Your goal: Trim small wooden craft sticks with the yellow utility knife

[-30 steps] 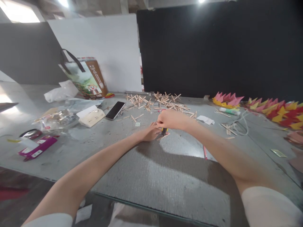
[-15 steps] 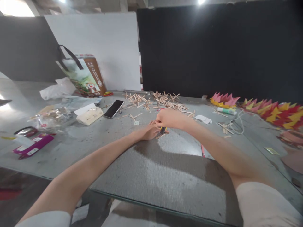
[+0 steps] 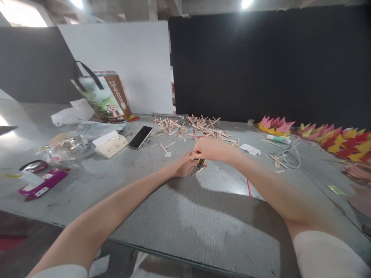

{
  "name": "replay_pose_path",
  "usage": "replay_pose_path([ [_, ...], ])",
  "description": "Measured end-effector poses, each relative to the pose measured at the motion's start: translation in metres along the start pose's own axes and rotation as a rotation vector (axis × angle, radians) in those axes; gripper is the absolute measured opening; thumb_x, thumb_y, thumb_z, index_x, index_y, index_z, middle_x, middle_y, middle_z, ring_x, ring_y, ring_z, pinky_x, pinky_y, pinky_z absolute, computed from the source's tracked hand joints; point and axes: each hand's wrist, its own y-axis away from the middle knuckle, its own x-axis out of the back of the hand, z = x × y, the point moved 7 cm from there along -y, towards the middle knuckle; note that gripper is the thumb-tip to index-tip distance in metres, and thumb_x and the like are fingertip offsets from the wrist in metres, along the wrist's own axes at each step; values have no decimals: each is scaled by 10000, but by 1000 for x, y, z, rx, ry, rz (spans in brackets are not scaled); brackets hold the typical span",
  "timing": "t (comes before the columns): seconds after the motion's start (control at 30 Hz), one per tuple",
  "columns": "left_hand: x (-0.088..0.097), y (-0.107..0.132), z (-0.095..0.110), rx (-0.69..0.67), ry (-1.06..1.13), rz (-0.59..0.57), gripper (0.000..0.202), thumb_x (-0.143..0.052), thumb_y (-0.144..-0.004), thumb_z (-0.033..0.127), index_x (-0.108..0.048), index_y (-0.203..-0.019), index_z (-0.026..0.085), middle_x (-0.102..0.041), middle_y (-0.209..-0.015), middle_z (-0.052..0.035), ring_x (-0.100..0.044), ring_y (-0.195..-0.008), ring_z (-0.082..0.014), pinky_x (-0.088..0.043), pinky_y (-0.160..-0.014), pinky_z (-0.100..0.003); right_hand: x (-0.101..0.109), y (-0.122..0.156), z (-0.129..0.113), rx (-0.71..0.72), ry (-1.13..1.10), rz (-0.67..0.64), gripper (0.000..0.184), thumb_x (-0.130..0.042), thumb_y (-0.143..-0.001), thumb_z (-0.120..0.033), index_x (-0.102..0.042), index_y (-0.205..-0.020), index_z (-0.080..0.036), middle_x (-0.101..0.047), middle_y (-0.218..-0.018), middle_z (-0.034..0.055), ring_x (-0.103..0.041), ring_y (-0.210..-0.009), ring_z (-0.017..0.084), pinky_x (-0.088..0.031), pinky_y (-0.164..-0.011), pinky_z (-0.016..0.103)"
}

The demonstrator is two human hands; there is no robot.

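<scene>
My right hand (image 3: 213, 148) is closed round a small black-and-yellow utility knife (image 3: 200, 163), most of it hidden under the fingers. My left hand (image 3: 184, 165) rests low on the table with its fingertips against the right hand. Its fingers are closed on a thin wooden stick (image 3: 198, 171), whose end shows beneath the knife. Where the blade meets the wood is hidden. Behind the hands lies a loose heap of wooden sticks (image 3: 203, 124), many of them crossed.
On the grey table (image 3: 162, 208) a phone (image 3: 140, 137), a paper pack (image 3: 111, 146), a purple case (image 3: 46, 183) and a carry bag (image 3: 106, 96) are to the left. A red pencil (image 3: 249, 189), a glue tube (image 3: 278, 139) and folded paper pieces (image 3: 342, 141) are to the right.
The view has tilted up slightly, so everything sits a little lower. More of the knife shows below my right hand, and the stick beneath it lies at a steeper angle.
</scene>
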Motion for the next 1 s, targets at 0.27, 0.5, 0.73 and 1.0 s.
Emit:
replay_pose_path([
  [0.27,0,1,0,66,6,-30,550,-384,-1041,141,-651,-1446,401,-555,-1547,-50,-468,-1403,-304,-393,-1158,-455,-2,-2,4,-3,1,5,373,-544,-957,-292,-715,-655,-157,-576,-583,29,-367,-542,125,-219,-571,304],
  [0.5,0,-1,2,48,-37,-63,553,-450,-1012,146,-635,-1458,415,-508,-1620,-23,-448,-1466,-321,-376,-1194,-489,0,1,-2,-30,40,-10,353,-528,-975,-274,-762,-746,-142,-617,-617,48,-378,-539,126,-219,-567,307],
  [0.73,3,-1,4,30,-32,-39,540,-443,-1009,129,-663,-1440,370,-524,-1624,-30,-484,-1473,-312,-392,-1196,-483,7,5,-15,-67,88,-22,366,-519,-991,-265,-786,-775,-136,-659,-645,70,-407,-528,121,-223,-557,297],
  [1.0,0,-3,4,35,-52,-42,549,-446,-995,124,-656,-1450,350,-533,-1614,-54,-513,-1447,-318,-419,-1176,-494,7,6,-20,-51,126,-9,364,-526,-996,-269,-794,-794,-129,-666,-645,83,-458,-548,134,-220,-559,304],
])
